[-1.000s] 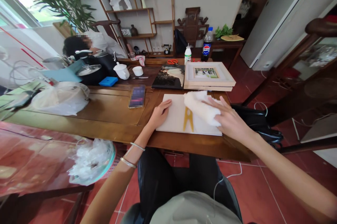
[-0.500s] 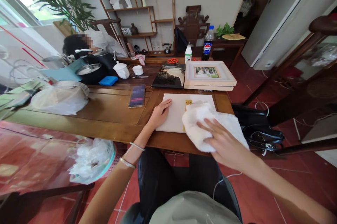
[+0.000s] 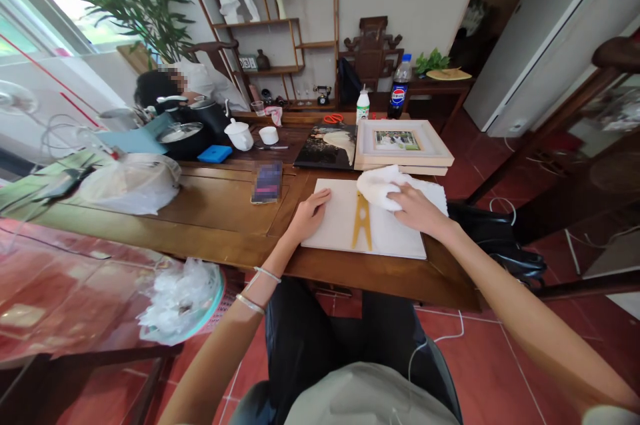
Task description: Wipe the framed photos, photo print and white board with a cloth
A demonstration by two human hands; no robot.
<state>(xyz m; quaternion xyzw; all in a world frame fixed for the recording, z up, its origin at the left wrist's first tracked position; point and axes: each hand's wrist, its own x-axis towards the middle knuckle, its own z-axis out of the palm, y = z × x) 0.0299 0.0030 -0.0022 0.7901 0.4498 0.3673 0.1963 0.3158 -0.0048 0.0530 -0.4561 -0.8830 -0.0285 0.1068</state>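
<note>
A white rectangular board (image 3: 330, 232) lies flat at the table's near edge. On its face is a yellow A-shaped piece (image 3: 362, 228), its upper end close to the cloth. My left hand (image 3: 311, 215) rests on the board's left edge, fingers stretched out and holding nothing. In my right hand (image 3: 417, 212) is a bunched white fluffy cloth (image 3: 383, 186), pressed over the board's upper right part. Part of the cloth trails past the board's far right corner and hides it.
Behind the board stand stacked white picture frames (image 3: 430, 145) and a dark picture panel (image 3: 320, 145). A cola bottle (image 3: 399, 95), a small white bottle (image 3: 363, 106) and red scissors (image 3: 333, 118) are farther back. Leftward lie a phone (image 3: 267, 183) and a plastic bag (image 3: 133, 185). A person sits beyond.
My right hand has pushed the cloth away from me across the board, uncovering the yellow piece and the board's near right corner. My left hand stays on the left edge.
</note>
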